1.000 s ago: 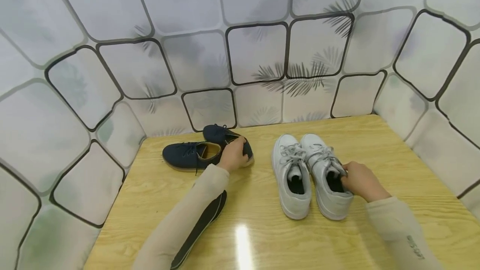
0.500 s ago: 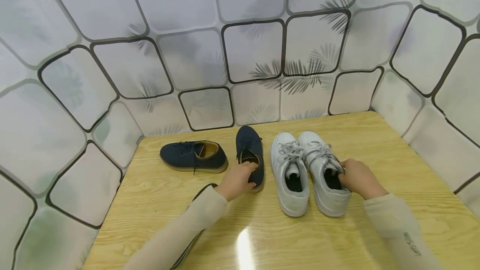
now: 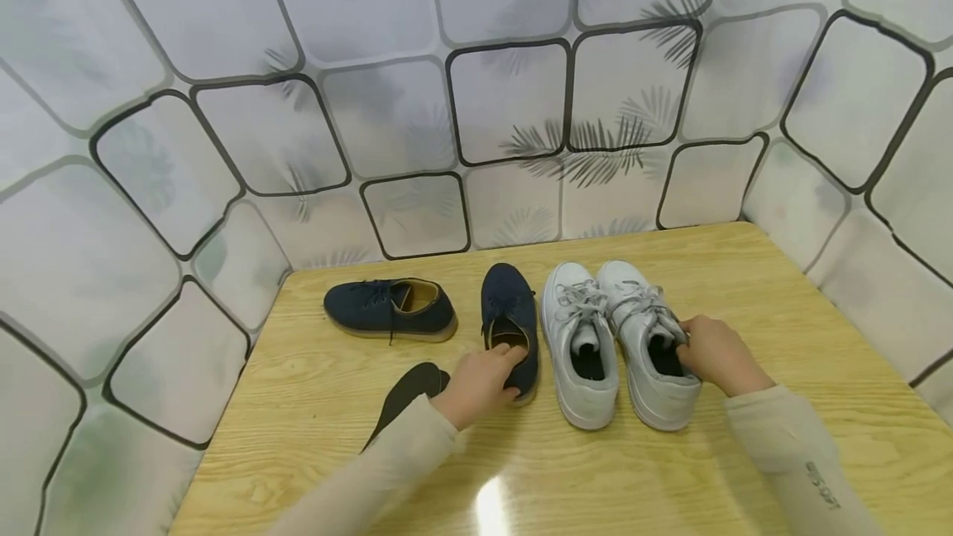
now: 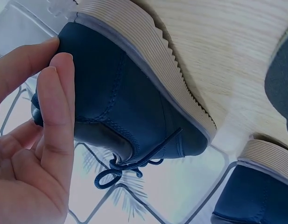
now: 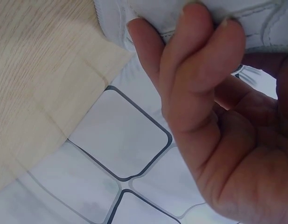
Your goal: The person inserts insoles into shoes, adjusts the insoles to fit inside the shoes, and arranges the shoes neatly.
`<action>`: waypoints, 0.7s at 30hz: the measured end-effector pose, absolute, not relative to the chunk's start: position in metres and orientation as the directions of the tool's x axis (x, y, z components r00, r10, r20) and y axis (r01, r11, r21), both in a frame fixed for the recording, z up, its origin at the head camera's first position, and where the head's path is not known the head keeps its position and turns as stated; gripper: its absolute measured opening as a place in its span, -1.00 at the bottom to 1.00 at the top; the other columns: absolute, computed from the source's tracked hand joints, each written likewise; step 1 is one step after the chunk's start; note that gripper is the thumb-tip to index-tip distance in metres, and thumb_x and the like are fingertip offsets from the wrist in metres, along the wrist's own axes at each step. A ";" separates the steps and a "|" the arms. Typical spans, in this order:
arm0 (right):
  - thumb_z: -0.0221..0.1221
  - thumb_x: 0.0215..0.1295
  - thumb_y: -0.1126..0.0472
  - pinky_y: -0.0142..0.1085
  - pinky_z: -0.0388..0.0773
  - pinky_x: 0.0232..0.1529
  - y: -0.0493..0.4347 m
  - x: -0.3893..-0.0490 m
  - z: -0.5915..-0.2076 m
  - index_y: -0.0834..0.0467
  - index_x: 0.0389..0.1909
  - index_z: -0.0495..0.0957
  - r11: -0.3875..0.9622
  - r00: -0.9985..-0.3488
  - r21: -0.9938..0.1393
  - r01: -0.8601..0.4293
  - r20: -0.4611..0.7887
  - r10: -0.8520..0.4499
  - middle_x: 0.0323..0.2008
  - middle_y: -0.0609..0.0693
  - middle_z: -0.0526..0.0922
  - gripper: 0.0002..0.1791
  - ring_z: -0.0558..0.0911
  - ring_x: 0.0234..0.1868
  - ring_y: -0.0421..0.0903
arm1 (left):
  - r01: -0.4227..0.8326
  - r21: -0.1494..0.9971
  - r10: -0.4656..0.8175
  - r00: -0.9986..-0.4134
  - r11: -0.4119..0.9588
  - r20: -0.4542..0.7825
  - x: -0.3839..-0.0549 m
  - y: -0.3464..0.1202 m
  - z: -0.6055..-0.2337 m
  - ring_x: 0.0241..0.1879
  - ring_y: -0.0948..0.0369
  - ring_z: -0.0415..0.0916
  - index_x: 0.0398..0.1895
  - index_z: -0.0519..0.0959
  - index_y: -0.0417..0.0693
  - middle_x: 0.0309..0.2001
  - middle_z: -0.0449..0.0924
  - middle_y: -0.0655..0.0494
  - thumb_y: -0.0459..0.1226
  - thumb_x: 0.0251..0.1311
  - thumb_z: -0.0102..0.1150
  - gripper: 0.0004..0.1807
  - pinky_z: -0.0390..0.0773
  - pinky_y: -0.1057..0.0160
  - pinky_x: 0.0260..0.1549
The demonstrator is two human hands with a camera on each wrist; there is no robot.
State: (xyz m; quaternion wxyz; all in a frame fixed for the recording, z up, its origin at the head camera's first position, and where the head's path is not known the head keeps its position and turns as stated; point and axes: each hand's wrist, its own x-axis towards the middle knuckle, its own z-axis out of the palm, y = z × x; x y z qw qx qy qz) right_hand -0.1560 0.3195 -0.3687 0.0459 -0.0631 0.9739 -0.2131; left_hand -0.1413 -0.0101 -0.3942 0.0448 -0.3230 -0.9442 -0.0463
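The right blue shoe, smooth with a ridged, pale sole, points far on the shiny, wood-grained table, just left of the left white shoe. The left hand reaches from the near left, pinching its heel; the right hand, fingers bent, holds the right white shoe.

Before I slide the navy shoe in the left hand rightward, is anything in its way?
Yes: the left white shoe stands just right of the held navy shoe; beyond it is the right white shoe, gripped by the right hand.
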 end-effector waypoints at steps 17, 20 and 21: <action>0.05 -0.03 0.40 -0.25 0.31 -0.55 0.320 -0.157 -0.371 0.55 0.00 0.49 0.897 -0.986 -0.428 -0.111 -0.065 -0.153 -0.52 0.13 0.56 -0.49 0.37 -0.60 -0.06 | 0.624 -0.033 0.621 -0.769 0.781 0.152 -0.122 -0.006 -0.395 -0.69 0.26 0.39 0.09 0.52 -0.01 -0.26 0.55 0.11 -0.09 0.04 0.42 -0.47 0.40 0.34 -0.69; 0.05 -0.02 0.40 -0.26 0.30 -0.56 0.319 -0.156 -0.371 0.55 0.01 0.48 0.896 -0.984 -0.429 -0.111 -0.077 -0.159 -0.54 0.09 0.55 -0.50 0.36 -0.62 -0.07 | 0.622 -0.032 0.619 -0.771 0.782 0.151 -0.120 -0.005 -0.396 -0.69 0.26 0.39 0.10 0.51 -0.01 -0.26 0.54 0.11 -0.08 0.05 0.41 -0.47 0.38 0.35 -0.71; 0.05 -0.02 0.40 -0.26 0.30 -0.56 0.319 -0.156 -0.371 0.56 0.01 0.48 0.896 -0.984 -0.431 -0.111 -0.079 -0.160 -0.54 0.09 0.55 -0.50 0.36 -0.62 -0.08 | 0.622 -0.029 0.618 -0.771 0.782 0.152 -0.119 -0.005 -0.396 -0.69 0.26 0.39 0.10 0.51 -0.01 -0.26 0.54 0.11 -0.08 0.05 0.41 -0.47 0.37 0.35 -0.72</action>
